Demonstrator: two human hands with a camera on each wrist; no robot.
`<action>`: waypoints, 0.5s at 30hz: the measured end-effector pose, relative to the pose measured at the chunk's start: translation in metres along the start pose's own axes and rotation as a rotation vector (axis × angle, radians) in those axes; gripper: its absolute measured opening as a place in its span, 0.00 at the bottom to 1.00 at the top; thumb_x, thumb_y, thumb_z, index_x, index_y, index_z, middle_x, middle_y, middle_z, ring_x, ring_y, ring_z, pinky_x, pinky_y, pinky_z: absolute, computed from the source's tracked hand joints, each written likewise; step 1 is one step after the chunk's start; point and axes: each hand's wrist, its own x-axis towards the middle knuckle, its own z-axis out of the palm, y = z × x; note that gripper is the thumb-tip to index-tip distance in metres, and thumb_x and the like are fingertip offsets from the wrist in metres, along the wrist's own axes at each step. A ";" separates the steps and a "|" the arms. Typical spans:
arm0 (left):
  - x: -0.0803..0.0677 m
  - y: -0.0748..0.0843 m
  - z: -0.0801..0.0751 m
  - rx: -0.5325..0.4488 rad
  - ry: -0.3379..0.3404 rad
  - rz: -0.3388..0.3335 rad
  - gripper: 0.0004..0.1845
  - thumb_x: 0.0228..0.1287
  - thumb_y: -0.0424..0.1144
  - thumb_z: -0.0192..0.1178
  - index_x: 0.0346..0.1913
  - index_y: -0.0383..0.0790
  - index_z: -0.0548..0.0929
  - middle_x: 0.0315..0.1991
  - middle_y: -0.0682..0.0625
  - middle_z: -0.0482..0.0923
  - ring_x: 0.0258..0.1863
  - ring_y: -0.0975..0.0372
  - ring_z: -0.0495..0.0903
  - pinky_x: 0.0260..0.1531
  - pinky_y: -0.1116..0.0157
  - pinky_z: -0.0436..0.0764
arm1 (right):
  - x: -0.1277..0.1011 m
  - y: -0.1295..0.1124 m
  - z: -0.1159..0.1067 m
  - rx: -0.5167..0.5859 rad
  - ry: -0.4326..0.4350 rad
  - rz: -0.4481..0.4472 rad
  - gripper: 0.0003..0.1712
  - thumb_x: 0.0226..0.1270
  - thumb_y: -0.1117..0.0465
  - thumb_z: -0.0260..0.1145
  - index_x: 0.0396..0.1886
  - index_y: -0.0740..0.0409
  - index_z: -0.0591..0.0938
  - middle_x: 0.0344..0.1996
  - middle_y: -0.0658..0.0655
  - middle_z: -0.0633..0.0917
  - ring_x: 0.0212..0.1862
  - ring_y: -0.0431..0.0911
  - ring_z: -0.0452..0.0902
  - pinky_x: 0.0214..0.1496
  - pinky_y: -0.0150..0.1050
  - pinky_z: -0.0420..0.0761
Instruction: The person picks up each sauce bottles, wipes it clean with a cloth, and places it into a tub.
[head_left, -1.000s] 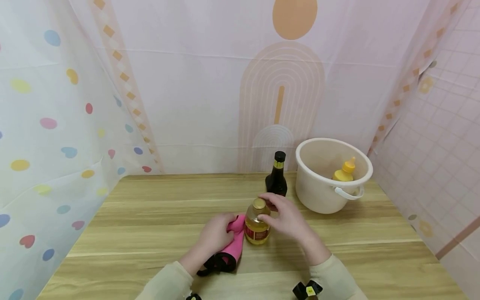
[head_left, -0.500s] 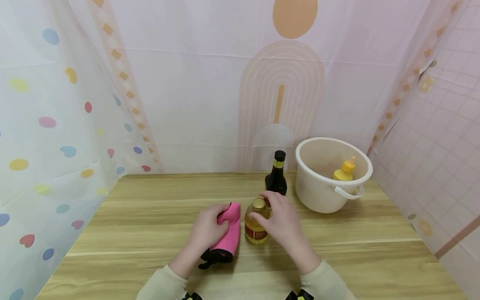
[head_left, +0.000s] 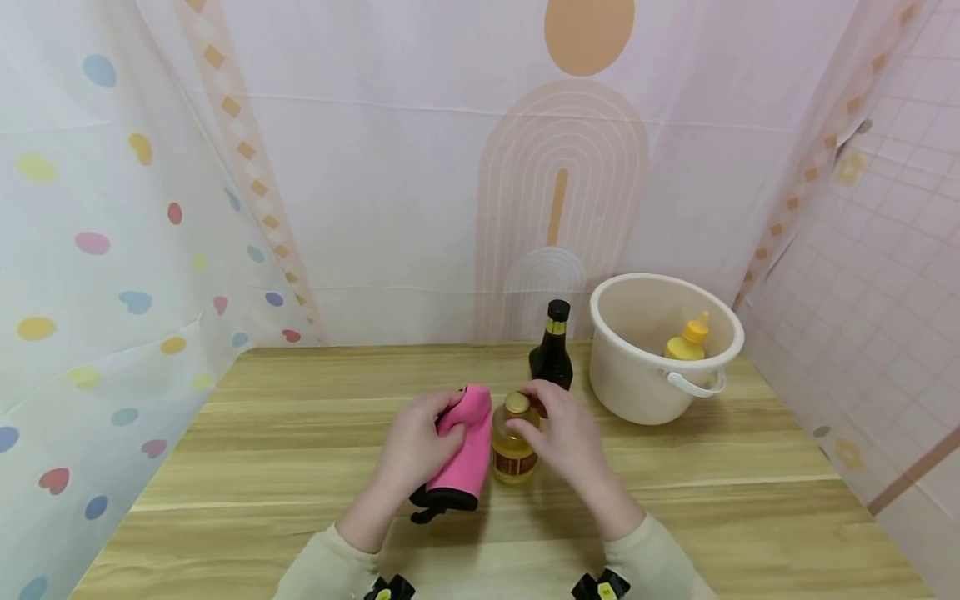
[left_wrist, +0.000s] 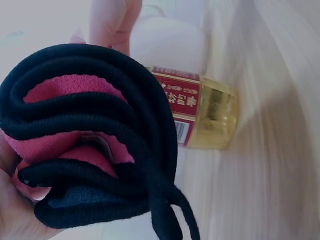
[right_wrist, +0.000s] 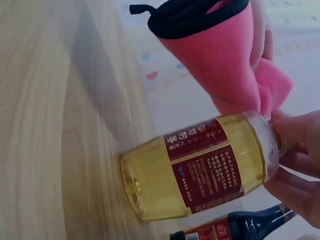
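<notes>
Fingertips (head_left: 525, 427) of the right hand (head_left: 566, 442) curl around the gold cap and neck of a small clear plastic bottle of yellow oil with a red label (head_left: 513, 446), pinching it from above; by the look of it, that grip steadies the bottle upright on the pale wooden tabletop (head_left: 300, 450). Just to its left, the left hand (head_left: 412, 454) wraps its fingers around a folded pink cloth with black trim (head_left: 465, 450), thumb and fingers curled over the upper end so the cloth stands against the side of the bottle, touching or nearly touching it. The left wrist view shows the black edging (left_wrist: 100, 150) bunched in the palm with the red label (left_wrist: 182, 107) right behind it. The right wrist view shows the cloth (right_wrist: 220, 60) lying along the bottle's shoulder while the bottle's base (right_wrist: 137, 187) sits on the wood. Behind the right hand, close by, stands a dark glass bottle with a black cap and gold band (head_left: 552, 350), leaving little room to move backward. Farther right, a cream plastic bucket with a handle (head_left: 645, 392) holds a yellow squeeze bottle (head_left: 686, 340). Bare table stretches wide to the left and toward the near edge; patterned curtains (head_left: 112, 250) close off the back and sides.
</notes>
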 end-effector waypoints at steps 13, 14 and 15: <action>0.016 0.022 0.000 -0.137 0.083 -0.034 0.11 0.53 0.29 0.68 0.42 0.38 0.86 0.39 0.46 0.83 0.40 0.56 0.80 0.40 0.56 0.78 | 0.003 0.007 0.000 0.120 -0.023 -0.042 0.23 0.53 0.64 0.78 0.49 0.60 0.82 0.42 0.55 0.84 0.42 0.46 0.82 0.43 0.38 0.83; 0.017 0.022 0.002 -0.139 0.087 -0.027 0.11 0.53 0.29 0.68 0.41 0.38 0.86 0.38 0.47 0.83 0.40 0.57 0.80 0.40 0.57 0.78 | 0.003 0.008 0.000 0.122 -0.024 -0.043 0.23 0.54 0.64 0.78 0.49 0.60 0.82 0.42 0.55 0.84 0.41 0.46 0.82 0.43 0.38 0.83; 0.018 0.022 0.003 -0.145 0.090 -0.017 0.11 0.52 0.29 0.68 0.41 0.38 0.86 0.38 0.47 0.83 0.39 0.57 0.79 0.40 0.57 0.78 | 0.004 0.008 0.000 0.128 -0.028 -0.042 0.22 0.54 0.64 0.78 0.49 0.60 0.82 0.43 0.55 0.84 0.41 0.46 0.82 0.43 0.38 0.83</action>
